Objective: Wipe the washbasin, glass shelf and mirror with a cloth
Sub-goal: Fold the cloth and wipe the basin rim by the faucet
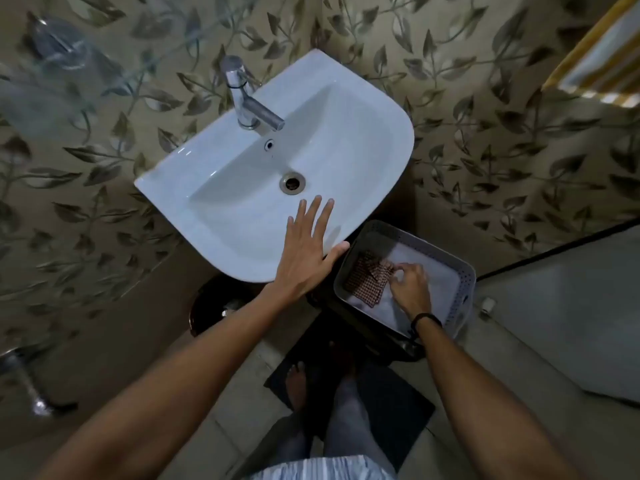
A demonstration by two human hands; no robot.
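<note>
A white washbasin [346, 133] with a chrome tap [247, 98] hangs on the leaf-patterned wall. My left hand [306, 251] lies flat on its near rim, fingers spread and straight. To the right, a grey perforated basket [460, 289] holds a folded red-and-white checked cloth [367, 277] on a white lining. My right hand [410, 285] reaches into the basket, and its curled fingers pinch the right edge of the cloth. The glass shelf [62, 74] shows blurred at the upper left. The mirror is not in view.
The basket sits on a dark stand [374, 337] right of the basin. A dark bin [211, 306] stands under the basin. My bare feet are on a dark mat [398, 403]. A yellow-striped towel [602, 53] hangs at the upper right.
</note>
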